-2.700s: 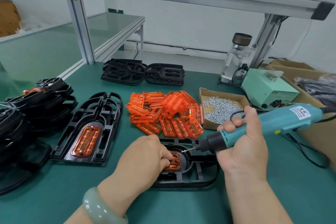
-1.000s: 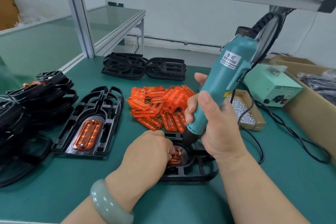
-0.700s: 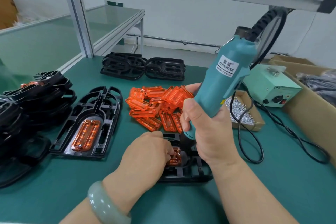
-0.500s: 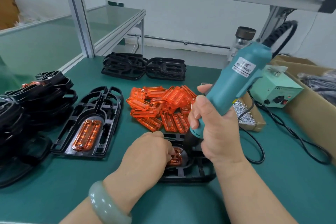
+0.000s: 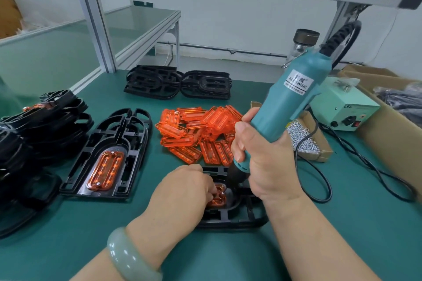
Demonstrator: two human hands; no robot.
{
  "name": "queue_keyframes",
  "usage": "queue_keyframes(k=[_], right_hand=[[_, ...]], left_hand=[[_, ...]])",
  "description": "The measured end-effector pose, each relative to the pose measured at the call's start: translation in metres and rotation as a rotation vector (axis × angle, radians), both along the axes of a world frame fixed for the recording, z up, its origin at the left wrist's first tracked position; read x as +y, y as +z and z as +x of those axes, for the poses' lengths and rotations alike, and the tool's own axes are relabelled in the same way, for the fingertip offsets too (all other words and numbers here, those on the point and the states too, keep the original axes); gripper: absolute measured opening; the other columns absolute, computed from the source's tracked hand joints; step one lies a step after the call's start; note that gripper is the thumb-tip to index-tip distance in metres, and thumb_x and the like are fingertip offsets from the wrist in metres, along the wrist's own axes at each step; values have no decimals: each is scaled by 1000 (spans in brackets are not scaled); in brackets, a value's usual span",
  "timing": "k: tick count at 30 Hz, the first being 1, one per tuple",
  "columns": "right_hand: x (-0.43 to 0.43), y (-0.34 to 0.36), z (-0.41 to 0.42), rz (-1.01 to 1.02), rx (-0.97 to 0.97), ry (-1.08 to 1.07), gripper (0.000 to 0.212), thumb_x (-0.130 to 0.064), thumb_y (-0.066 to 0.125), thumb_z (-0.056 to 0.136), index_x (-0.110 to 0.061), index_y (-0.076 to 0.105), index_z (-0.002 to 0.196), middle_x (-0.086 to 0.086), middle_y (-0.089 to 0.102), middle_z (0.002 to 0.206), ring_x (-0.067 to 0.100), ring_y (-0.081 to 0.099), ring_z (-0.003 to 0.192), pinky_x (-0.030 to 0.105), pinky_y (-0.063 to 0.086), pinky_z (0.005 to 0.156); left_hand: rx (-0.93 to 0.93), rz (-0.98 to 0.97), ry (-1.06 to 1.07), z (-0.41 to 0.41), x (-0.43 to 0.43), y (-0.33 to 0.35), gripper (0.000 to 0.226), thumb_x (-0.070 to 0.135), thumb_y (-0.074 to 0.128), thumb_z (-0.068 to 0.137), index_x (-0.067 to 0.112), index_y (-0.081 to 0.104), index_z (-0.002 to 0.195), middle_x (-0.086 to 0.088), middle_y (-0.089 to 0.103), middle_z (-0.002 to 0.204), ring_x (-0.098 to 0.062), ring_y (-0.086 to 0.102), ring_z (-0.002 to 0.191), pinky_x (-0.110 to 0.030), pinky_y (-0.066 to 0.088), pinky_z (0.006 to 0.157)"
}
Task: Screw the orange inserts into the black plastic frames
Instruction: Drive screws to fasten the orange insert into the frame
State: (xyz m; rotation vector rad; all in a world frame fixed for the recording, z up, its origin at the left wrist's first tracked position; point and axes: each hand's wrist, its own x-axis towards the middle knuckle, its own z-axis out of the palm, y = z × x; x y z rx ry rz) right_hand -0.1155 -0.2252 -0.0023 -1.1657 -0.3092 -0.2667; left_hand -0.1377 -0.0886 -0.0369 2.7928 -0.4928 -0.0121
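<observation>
1. Right hand point(image 5: 267, 166) — fingers and thumb wrapped round the teal electric screwdriver point(image 5: 290, 102). The tool is steeply tilted, cord end up and to the right, black nose down at the work. The bit tip is hidden.
2. Left hand point(image 5: 182, 191) — fingers curled down, pinching the orange insert point(image 5: 219, 196) into its pocket. A pale green bangle point(image 5: 127, 255) sits on the wrist.
3. Black frame point(image 5: 239, 217) — flat on the green mat point(image 5: 365, 223) between the two forearms, largely covered by the hands.
4. Finished frame point(image 5: 137, 143) — flat, just left of the work. Its seated insert point(image 5: 105, 170) shows a screw head at each end, so it is judged complete.
5. Loose inserts point(image 5: 196, 130) — a heap just beyond the hands, none in a frame.
6. Screw box point(image 5: 303, 141) — an open cardboard tray right of the heap, well stocked.
7. Frame stocks — a side stack point(image 5: 34, 125) at far left with a glint of orange near its top, contents otherwise unclear. The rear stacks point(image 5: 178, 82) show no orange.
8. Power unit point(image 5: 342, 109) — at the right rear, its black cable looping over the mat.
9. Progress, as a judgement: one unit plainly done and one being fastened, with the number of screws already in it not visible. The size of the heap suggests most of the work remains.
</observation>
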Motion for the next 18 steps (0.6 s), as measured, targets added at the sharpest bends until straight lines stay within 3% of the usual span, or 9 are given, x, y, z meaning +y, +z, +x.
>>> queue_keyframes(k=[5, 9, 14, 18], right_hand=[[-3, -1, 2, 3, -11, 86, 19, -7, 59, 80, -24, 63, 87, -4, 45, 50, 13, 40, 39, 20, 39, 47], [-6, -1, 3, 9, -36, 176, 17, -18, 67, 75, -30, 69, 86, -4, 47, 51, 12, 42, 40, 20, 39, 47], [-10, -2, 5, 82, 1, 142, 21, -8, 59, 80, -26, 69, 84, -2, 45, 52, 13, 41, 39, 21, 38, 46], [-12, -3, 4, 95, -22, 162, 18, -11, 65, 78, -26, 71, 86, -3, 45, 53, 13, 43, 40, 22, 39, 47]], left_hand=[[5, -24, 1, 0, 1, 1, 23, 33, 50, 94, 35, 66, 110, 9, 47, 98, -11, 50, 101, -29, 43, 85], [12, -21, 1, 0, 1, 1, 23, 34, 50, 94, 34, 66, 111, 10, 44, 96, -10, 51, 98, -24, 41, 80], [43, -36, 14, 2, 1, 3, 24, 34, 51, 94, 35, 66, 113, 8, 48, 102, -14, 52, 101, -28, 43, 85], [34, -55, 23, 2, 2, 0, 23, 34, 52, 93, 34, 66, 113, 9, 49, 103, -13, 51, 102, -28, 43, 87]])
